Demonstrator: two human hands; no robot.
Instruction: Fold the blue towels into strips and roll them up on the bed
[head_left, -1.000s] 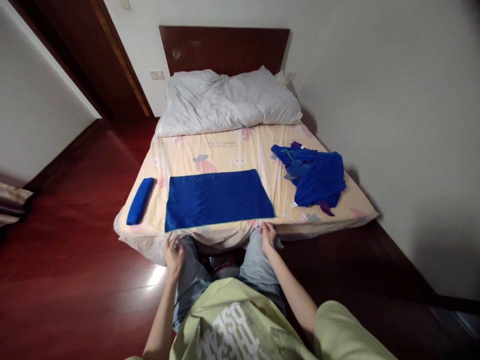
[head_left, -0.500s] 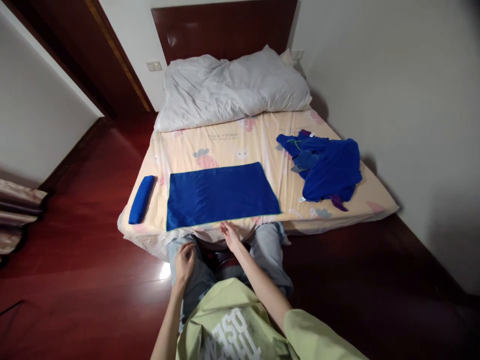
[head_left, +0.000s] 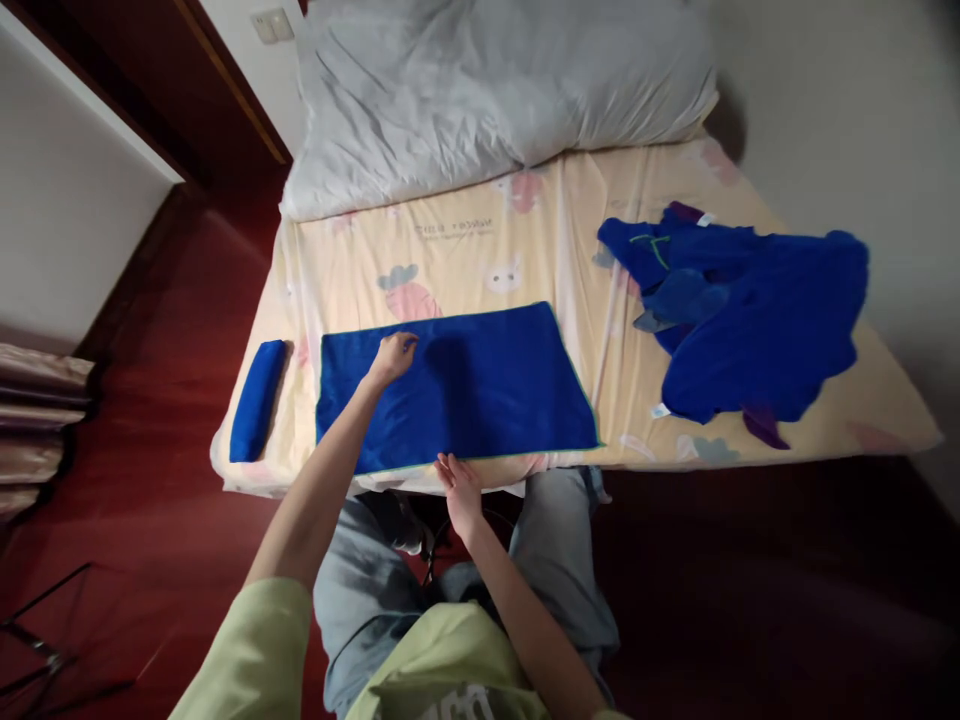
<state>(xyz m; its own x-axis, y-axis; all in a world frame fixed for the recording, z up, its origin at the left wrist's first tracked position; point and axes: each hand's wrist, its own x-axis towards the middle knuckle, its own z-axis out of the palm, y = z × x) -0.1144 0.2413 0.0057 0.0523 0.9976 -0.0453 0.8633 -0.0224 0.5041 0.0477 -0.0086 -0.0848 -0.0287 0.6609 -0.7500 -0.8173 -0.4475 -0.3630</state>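
A blue towel (head_left: 487,390) with a thin green edge lies spread flat on the bed in front of me. Over its far left part reaches my left hand (head_left: 394,358), fingers curled in, with nothing visible in them; whether it touches the cloth I cannot tell. At the towel's near edge, my right hand (head_left: 460,492) is open, its fingers stretched out towards the hem. To the left lies a rolled blue towel (head_left: 258,400). On the right sits a loose heap of blue cloths (head_left: 765,310) with some purple parts and white tags.
The bed has a peach sheet (head_left: 457,270) printed with carrots and rabbits. A bulky grey-white quilt (head_left: 495,80) lies across its far end. Dark red floor (head_left: 150,520) runs along the left, with a black metal stand (head_left: 49,655) at lower left and a striped curtain (head_left: 45,400).
My left hand has moved from my lap forward over the towel. The right hand stays near the towel's near edge. My view has come closer to the bed.
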